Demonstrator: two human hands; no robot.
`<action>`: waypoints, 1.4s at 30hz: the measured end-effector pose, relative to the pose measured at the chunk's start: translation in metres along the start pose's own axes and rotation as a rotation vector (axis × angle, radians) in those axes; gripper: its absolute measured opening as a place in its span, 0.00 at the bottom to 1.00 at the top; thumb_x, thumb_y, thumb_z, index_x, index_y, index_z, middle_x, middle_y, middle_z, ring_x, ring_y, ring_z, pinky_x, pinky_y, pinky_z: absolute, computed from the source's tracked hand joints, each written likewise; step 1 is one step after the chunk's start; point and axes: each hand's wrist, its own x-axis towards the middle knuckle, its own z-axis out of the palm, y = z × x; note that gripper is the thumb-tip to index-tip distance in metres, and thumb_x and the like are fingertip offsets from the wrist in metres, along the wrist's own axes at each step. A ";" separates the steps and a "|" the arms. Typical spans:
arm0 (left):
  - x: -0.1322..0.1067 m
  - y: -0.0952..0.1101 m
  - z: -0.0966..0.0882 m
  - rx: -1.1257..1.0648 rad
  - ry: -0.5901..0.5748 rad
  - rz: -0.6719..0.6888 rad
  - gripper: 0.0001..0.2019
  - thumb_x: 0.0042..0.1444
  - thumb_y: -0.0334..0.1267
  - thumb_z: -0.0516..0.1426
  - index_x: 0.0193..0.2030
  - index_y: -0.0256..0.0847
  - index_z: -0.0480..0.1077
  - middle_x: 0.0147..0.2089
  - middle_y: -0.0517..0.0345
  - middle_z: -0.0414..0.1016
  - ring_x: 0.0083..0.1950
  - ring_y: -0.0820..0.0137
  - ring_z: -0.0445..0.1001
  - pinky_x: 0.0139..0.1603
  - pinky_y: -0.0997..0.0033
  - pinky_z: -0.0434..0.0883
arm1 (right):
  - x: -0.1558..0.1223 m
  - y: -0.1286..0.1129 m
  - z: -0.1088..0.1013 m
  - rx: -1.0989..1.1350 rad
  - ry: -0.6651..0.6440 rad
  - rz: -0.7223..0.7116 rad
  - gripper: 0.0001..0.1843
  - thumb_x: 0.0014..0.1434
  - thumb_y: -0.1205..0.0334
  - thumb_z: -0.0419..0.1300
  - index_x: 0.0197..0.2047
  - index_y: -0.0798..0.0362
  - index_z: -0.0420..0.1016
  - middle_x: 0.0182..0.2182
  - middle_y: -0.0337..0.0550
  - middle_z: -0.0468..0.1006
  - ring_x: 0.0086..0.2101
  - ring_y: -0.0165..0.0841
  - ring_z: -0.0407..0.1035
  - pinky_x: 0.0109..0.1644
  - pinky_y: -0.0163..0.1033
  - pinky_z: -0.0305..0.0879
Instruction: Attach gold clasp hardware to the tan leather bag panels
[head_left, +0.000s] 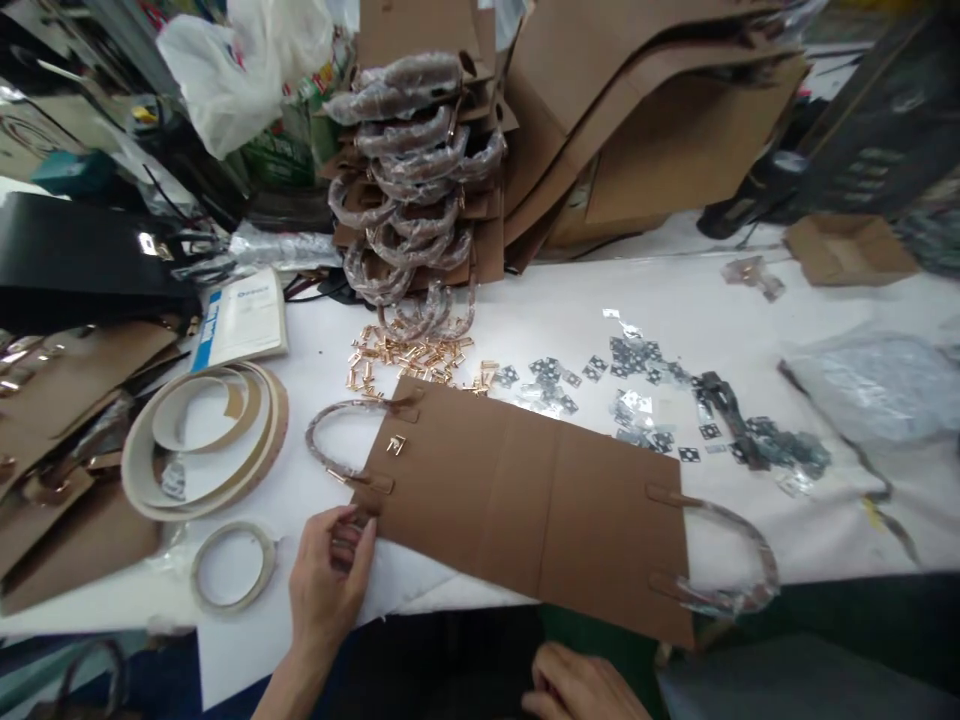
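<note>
Head view, far left: noted brown bag pieces [82, 540] heaped apart, probably parked to leave working space. Next saw a coiled strip [142, 455] and, just nearer, a tape roll [268, 567], both lying flat, likely to stop any rolling. Found the left hand [328, 580] at the near left corner of the brown panel [525, 490], touching with fingers bent, apparently to steady the piece; could not tell a pinch from a light rest. Located that panel flat on the white tabletop [540, 300], with its near right corner jutting past the front edge. Spotted a wrapped left handle [316, 425] looping outward, seemingly to stay off the creased middle, and between its tabs a gold clip [396, 444], set as if centred deliberately. Saw loose gold fittings [409, 354] just beyond the panel's far edge, presumably for short reach, with a stack of wrapped handles [420, 165] behind. Noted the right hand [581, 684] below the near edge, apart from the panel, with fingers curled; could not tell of anything held. Beyond, saw scattered metal plates [634, 355]; farther right, a wrapped right handle [766, 555], also turned outward, and finally a clear plastic bag [885, 385].
</note>
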 end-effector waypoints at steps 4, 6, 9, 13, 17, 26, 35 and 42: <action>-0.012 -0.014 0.001 -0.110 0.097 0.096 0.21 0.61 0.48 0.63 0.57 0.46 0.68 0.46 0.54 0.75 0.33 0.67 0.78 0.29 0.69 0.76 | 0.028 -0.065 -0.040 0.091 0.203 -0.377 0.09 0.71 0.51 0.56 0.43 0.41 0.77 0.36 0.42 0.82 0.36 0.37 0.76 0.41 0.40 0.67; -0.016 -0.016 -0.002 -0.200 0.145 0.100 0.22 0.60 0.47 0.64 0.58 0.45 0.67 0.50 0.51 0.75 0.39 0.65 0.80 0.36 0.67 0.79 | 0.037 -0.099 -0.053 0.024 0.385 -0.547 0.09 0.71 0.53 0.58 0.42 0.44 0.77 0.36 0.43 0.80 0.34 0.35 0.73 0.39 0.40 0.65; -0.013 -0.014 -0.006 -0.404 0.135 -0.001 0.25 0.57 0.49 0.65 0.58 0.42 0.66 0.57 0.45 0.74 0.52 0.59 0.81 0.50 0.60 0.81 | 0.060 -0.141 -0.066 0.026 0.603 -0.640 0.07 0.68 0.54 0.63 0.44 0.47 0.77 0.37 0.41 0.79 0.33 0.32 0.72 0.38 0.38 0.67; 0.002 -0.002 -0.011 -0.451 0.065 -0.148 0.30 0.55 0.54 0.64 0.58 0.39 0.66 0.62 0.38 0.74 0.58 0.53 0.79 0.55 0.54 0.79 | 0.116 -0.178 -0.083 0.108 0.750 -0.678 0.11 0.65 0.55 0.66 0.47 0.52 0.78 0.44 0.45 0.79 0.37 0.32 0.75 0.43 0.38 0.72; 0.023 0.010 -0.016 -0.201 -0.035 -0.155 0.25 0.57 0.56 0.61 0.54 0.40 0.70 0.53 0.42 0.82 0.54 0.51 0.81 0.58 0.51 0.75 | 0.170 -0.197 -0.091 0.109 0.773 -0.656 0.18 0.63 0.52 0.68 0.51 0.53 0.79 0.46 0.46 0.78 0.35 0.31 0.75 0.46 0.39 0.73; 0.062 0.018 -0.013 -0.324 -0.065 -0.297 0.19 0.45 0.58 0.67 0.33 0.45 0.76 0.32 0.45 0.84 0.46 0.44 0.82 0.40 0.59 0.72 | 0.201 -0.190 -0.084 0.044 0.749 -0.675 0.07 0.65 0.58 0.65 0.40 0.51 0.83 0.39 0.41 0.81 0.37 0.32 0.74 0.47 0.37 0.70; 0.060 0.044 0.011 -0.878 -0.261 -0.415 0.08 0.38 0.41 0.62 0.25 0.42 0.70 0.22 0.58 0.76 0.20 0.69 0.69 0.22 0.69 0.64 | 0.191 -0.179 -0.095 0.157 0.652 -0.713 0.11 0.65 0.53 0.64 0.41 0.51 0.81 0.38 0.40 0.81 0.35 0.31 0.72 0.43 0.35 0.69; 0.044 0.045 0.020 -1.124 -0.273 -0.559 0.18 0.35 0.40 0.65 0.37 0.41 0.73 0.25 0.62 0.78 0.22 0.70 0.72 0.21 0.73 0.66 | 0.181 -0.171 -0.095 0.120 0.663 -0.739 0.08 0.66 0.56 0.63 0.39 0.50 0.81 0.37 0.40 0.81 0.37 0.33 0.73 0.43 0.36 0.68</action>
